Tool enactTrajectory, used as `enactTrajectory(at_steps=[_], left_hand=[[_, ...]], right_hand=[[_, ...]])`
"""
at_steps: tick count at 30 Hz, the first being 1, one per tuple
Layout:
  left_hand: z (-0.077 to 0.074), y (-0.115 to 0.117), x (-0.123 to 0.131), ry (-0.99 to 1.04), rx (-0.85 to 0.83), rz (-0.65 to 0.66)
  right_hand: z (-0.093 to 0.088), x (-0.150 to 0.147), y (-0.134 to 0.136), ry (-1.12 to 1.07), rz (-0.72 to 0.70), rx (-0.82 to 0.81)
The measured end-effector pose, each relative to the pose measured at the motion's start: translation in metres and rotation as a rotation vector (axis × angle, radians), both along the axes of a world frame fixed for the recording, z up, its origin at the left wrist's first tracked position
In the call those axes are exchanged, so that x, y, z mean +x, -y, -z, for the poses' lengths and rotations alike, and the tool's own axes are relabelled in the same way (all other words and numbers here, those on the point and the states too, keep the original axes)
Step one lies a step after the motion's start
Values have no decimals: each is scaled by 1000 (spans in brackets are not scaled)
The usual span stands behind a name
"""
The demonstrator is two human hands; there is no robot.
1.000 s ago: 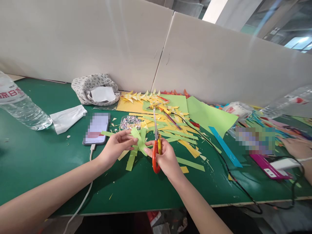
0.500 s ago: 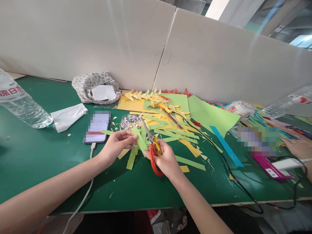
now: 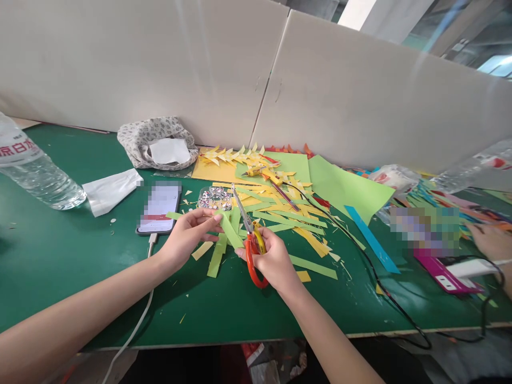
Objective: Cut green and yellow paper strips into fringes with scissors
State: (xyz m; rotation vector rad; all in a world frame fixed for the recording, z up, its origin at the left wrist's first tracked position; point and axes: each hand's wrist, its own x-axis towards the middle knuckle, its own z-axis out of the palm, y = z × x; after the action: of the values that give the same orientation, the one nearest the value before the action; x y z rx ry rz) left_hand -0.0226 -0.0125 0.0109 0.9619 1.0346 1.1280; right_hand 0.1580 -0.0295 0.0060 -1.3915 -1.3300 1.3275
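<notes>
1. Slanting between both hands, a light green strip (image 3: 230, 230) is held over the green table (image 3: 80, 277); its long axis is run from upper left to lower right.
2. Upper end is pinched by the left hand (image 3: 192, 229), thumb and fingertips closed together. Strip is set directly right of that hand.
3. Lower end is met by the thumb tip of the right hand (image 3: 272, 258); firmness of that contact cannot be told. Neither hand is placed clearly nearer.
4. Scissors (image 3: 248, 228) are gripped in the right hand, fingers curled around the red and yellow handles. Blades are pointed away, toward the partition (image 3: 160, 64), just right of the strip and apart from it; how far they are parted cannot be told.
5. Beyond the hands, yellow and green offcuts (image 3: 316, 245) are scattered, with a yellow glue gun (image 3: 270, 175) laid among them.
6. Containers: a clear plastic case (image 3: 200, 198) is filled with small shiny pieces (image 3: 216, 197); white paper (image 3: 170, 152) is tucked in the mouth of a patterned fabric pouch (image 3: 130, 141); clear liquid is seen in a labelled bottle (image 3: 48, 173), far left.
7. Outermost, another person's hand (image 3: 490, 240) is partly shown at right.
</notes>
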Motion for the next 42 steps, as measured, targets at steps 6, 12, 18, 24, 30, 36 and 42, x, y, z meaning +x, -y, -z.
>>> enactTrajectory(at_steps=[6,12,18,24,30,36,42], left_hand=[[0,-1,0,5,-1,4],[0,-1,-1,13,-14,1],[0,-1,0,16,-31,-19],[0,-1,-1,23,-42,-24],[2,-3,-2,61,-68,-52],[1,-3,0,123,-104,-31],[4,0,4,99,-121,60]], right_hand=[[0,0,0,-4,5,-13],[-1,0,-1,-23,4,-9],[0,1,0,-38,18,-13],[-2,1,-1,-57,28,-39],[-10,-2,0,-60,96,-63],[-9,-2,1,-62,90,-61],[-11,-5,2,-70,123,-45]])
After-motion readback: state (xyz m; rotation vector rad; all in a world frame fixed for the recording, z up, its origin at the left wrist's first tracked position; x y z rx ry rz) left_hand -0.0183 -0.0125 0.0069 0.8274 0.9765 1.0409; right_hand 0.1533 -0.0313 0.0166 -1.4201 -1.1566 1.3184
